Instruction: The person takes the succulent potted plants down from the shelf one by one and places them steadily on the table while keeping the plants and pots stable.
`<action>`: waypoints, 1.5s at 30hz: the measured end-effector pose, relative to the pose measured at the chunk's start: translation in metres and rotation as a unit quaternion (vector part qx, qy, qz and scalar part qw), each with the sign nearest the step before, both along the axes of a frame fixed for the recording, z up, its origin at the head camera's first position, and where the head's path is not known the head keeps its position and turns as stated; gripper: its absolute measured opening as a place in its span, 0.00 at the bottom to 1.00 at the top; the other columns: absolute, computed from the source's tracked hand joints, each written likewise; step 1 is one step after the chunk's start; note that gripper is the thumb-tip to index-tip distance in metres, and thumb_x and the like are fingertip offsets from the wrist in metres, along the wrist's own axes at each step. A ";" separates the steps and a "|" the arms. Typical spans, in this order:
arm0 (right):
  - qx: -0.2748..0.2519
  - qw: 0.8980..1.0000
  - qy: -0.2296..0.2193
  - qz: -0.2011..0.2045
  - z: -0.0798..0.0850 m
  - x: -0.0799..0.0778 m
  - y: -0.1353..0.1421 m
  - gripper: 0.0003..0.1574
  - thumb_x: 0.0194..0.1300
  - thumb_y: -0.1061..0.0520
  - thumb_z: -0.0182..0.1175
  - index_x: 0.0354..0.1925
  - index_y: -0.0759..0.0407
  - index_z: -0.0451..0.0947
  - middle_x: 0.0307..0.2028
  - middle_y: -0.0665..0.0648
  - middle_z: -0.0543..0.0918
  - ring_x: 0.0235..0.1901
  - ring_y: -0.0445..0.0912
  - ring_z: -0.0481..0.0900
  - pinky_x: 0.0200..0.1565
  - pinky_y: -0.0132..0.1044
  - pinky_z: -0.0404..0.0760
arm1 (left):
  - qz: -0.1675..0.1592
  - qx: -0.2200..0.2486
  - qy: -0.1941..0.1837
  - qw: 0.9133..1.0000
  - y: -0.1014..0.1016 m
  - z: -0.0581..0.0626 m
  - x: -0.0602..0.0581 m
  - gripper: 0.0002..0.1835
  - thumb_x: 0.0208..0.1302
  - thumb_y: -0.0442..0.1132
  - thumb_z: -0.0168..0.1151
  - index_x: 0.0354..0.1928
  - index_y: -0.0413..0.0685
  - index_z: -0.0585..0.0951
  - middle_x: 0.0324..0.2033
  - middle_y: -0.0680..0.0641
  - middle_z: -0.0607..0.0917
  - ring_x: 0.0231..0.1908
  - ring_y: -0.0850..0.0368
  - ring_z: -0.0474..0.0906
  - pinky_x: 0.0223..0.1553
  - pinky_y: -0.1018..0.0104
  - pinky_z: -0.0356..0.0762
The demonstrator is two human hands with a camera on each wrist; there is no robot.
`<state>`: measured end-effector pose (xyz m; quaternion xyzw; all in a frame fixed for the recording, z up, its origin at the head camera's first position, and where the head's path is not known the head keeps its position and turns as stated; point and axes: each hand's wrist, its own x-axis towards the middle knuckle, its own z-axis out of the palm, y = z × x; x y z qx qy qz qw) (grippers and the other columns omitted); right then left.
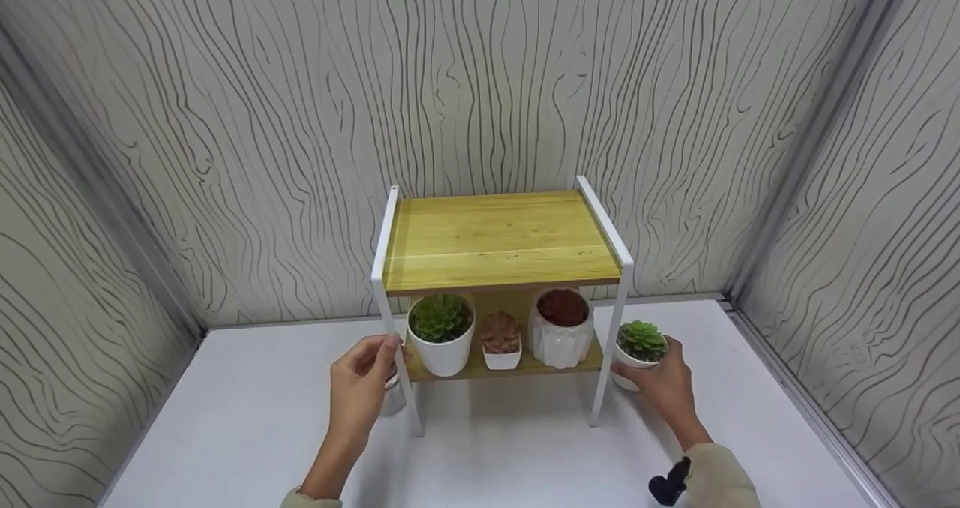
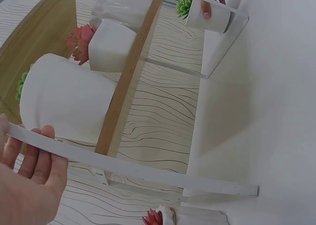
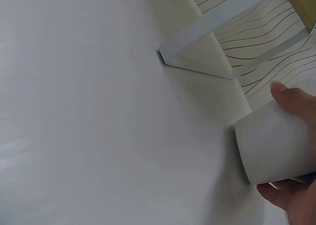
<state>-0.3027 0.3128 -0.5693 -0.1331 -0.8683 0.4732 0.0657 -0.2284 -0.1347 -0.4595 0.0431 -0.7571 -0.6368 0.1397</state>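
Note:
A two-tier wooden shelf [image 1: 502,238] with white metal side frames stands on the white table. My left hand [image 1: 358,380] holds its front left leg [image 2: 143,171], fingers behind the bar. On the right, outside the shelf, my right hand [image 1: 670,383] grips a white pot [image 3: 276,143] with a green succulent [image 1: 642,338]. That pot's base is at the tabletop; whether it bears on it I cannot tell. The lower board carries a larger white pot with a green succulent [image 1: 441,319], a small square pot with a reddish succulent [image 1: 500,333] and a ridged white pot [image 1: 561,341].
Beside the shelf's left leg, partly behind my left hand, stands another small pot [image 1: 391,397]; a red succulent [image 2: 153,217] shows in it in the left wrist view. Wood-grain patterned panels [image 1: 480,80] enclose the white table [image 1: 510,463] at the back and sides.

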 end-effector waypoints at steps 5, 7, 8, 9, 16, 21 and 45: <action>0.006 1.000 -0.002 0.002 -0.001 0.000 0.001 0.75 0.57 0.46 0.80 0.80 0.73 0.42 0.77 0.80 0.58 0.78 0.72 0.58 0.79 0.66 0.59 | 0.001 0.005 -0.002 1.000 0.000 0.000 0.001 0.17 0.76 0.53 0.63 0.51 0.48 0.88 0.50 0.44 0.90 0.57 0.52 0.87 0.58 0.63 0.87; 0.008 1.000 -0.003 0.006 -0.002 0.001 0.001 0.75 0.57 0.46 0.80 0.80 0.72 0.42 0.76 0.79 0.59 0.78 0.72 0.58 0.78 0.66 0.60 | 0.001 0.006 -0.002 1.000 0.001 0.000 0.002 0.18 0.76 0.54 0.63 0.52 0.48 0.88 0.51 0.44 0.90 0.57 0.52 0.87 0.58 0.63 0.87; 0.008 1.000 -0.003 0.009 -0.002 0.001 0.001 0.75 0.57 0.45 0.80 0.80 0.72 0.41 0.77 0.79 0.59 0.78 0.72 0.58 0.78 0.66 0.60 | 0.001 0.007 -0.003 1.000 0.001 0.000 0.002 0.18 0.76 0.54 0.63 0.52 0.48 0.88 0.51 0.45 0.90 0.57 0.52 0.87 0.58 0.63 0.87; 0.009 1.000 -0.003 0.010 -0.002 0.002 0.002 0.75 0.57 0.45 0.80 0.80 0.72 0.41 0.77 0.79 0.59 0.78 0.72 0.58 0.78 0.66 0.60 | 0.000 0.008 -0.003 1.000 0.001 0.000 0.002 0.18 0.76 0.54 0.63 0.52 0.49 0.88 0.51 0.45 0.90 0.58 0.52 0.87 0.59 0.63 0.87; 0.012 1.000 0.005 0.016 -0.004 0.002 0.004 0.75 0.57 0.45 0.80 0.80 0.72 0.42 0.76 0.79 0.59 0.78 0.71 0.58 0.78 0.66 0.61 | 0.002 0.005 -0.003 1.000 0.001 0.001 0.000 0.18 0.75 0.55 0.63 0.51 0.50 0.88 0.49 0.45 0.90 0.55 0.52 0.87 0.58 0.63 0.87; 0.013 1.000 0.009 0.024 -0.009 0.003 0.004 0.75 0.57 0.45 0.80 0.79 0.72 0.41 0.76 0.79 0.59 0.78 0.71 0.58 0.78 0.66 0.61 | 0.001 0.005 -0.003 1.000 0.001 0.000 0.001 0.17 0.76 0.54 0.63 0.51 0.49 0.88 0.49 0.45 0.90 0.56 0.53 0.87 0.57 0.64 0.87; 0.018 0.999 -0.003 0.036 -0.007 0.004 0.005 0.81 0.54 0.38 0.81 0.80 0.71 0.39 0.76 0.79 0.59 0.77 0.72 0.59 0.77 0.66 0.62 | 0.003 0.003 -0.002 1.000 0.001 0.000 0.000 0.19 0.76 0.54 0.63 0.52 0.46 0.87 0.52 0.44 0.89 0.58 0.52 0.86 0.57 0.66 0.87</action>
